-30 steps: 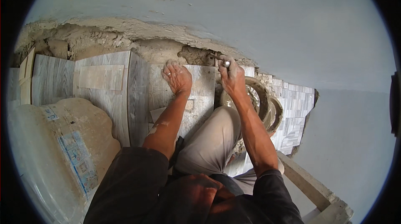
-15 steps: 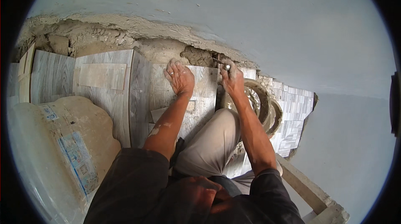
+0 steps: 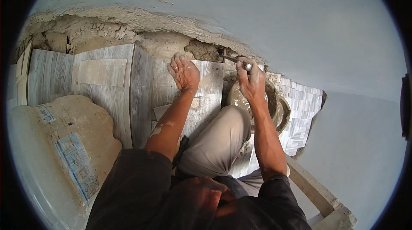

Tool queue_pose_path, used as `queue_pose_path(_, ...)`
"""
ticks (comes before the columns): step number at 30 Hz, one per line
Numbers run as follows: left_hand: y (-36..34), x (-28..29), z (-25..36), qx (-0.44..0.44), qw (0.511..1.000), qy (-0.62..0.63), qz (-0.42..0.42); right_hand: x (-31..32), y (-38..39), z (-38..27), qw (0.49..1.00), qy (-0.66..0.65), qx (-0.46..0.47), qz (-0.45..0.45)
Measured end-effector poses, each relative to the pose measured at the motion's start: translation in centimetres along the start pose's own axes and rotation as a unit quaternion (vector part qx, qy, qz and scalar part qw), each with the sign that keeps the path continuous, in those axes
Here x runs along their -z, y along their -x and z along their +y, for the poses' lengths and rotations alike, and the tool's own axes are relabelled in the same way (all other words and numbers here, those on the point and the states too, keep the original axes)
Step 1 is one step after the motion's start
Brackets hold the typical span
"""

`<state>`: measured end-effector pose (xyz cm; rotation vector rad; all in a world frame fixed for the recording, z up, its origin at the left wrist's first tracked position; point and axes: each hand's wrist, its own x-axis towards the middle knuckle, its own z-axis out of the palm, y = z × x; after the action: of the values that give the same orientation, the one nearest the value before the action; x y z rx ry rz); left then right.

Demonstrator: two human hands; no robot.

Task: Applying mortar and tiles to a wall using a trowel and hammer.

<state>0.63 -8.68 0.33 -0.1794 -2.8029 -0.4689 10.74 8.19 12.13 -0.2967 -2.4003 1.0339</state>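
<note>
Right hand (image 3: pixel 252 83) closed on a slim tool (image 3: pixel 231 59), left hand (image 3: pixel 185 74) on the tile (image 3: pixel 209 82).
I grasp the tool with its far end toward the hollow (image 3: pixel 201 50) at the wall's foot, an angle that seems meant to reach in there. My left palm faces down near the tile's upper edge, probably to steady it; whether those bent fingers grip anything, I cannot tell. The mortar bucket (image 3: pixel 275 99) sits beside my right wrist, likely for easy reach.
</note>
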Motion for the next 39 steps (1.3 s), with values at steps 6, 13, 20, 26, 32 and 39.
queue_pose_path(6,-0.1,0.2,0.1,0.005,1.000,0.003,-0.012,-3.5,-0.8,1.8,0.999,-0.006,-0.020,-0.030)
queue_pose_path(13,0.1,0.4,0.1,0.009,1.000,-0.006,-0.021,-5.2,-0.7,3.4,1.000,0.003,-0.020,-0.019)
queue_pose_path(20,-0.2,0.1,0.2,0.004,1.000,0.014,-0.006,-2.5,0.9,1.0,0.997,-0.043,-0.058,-0.026)
queue_pose_path(26,-0.1,0.3,0.1,-0.001,1.000,0.011,-0.014,-2.4,0.7,0.4,0.952,-0.198,-0.229,-0.040)
queue_pose_path(32,-0.2,0.5,0.2,0.004,0.999,0.011,-0.030,-0.7,-1.0,1.4,0.989,-0.050,-0.138,0.007)
queue_pose_path(39,-0.2,0.7,0.2,0.011,0.999,0.019,-0.044,-0.7,-0.4,1.2,0.981,-0.102,-0.137,-0.090)
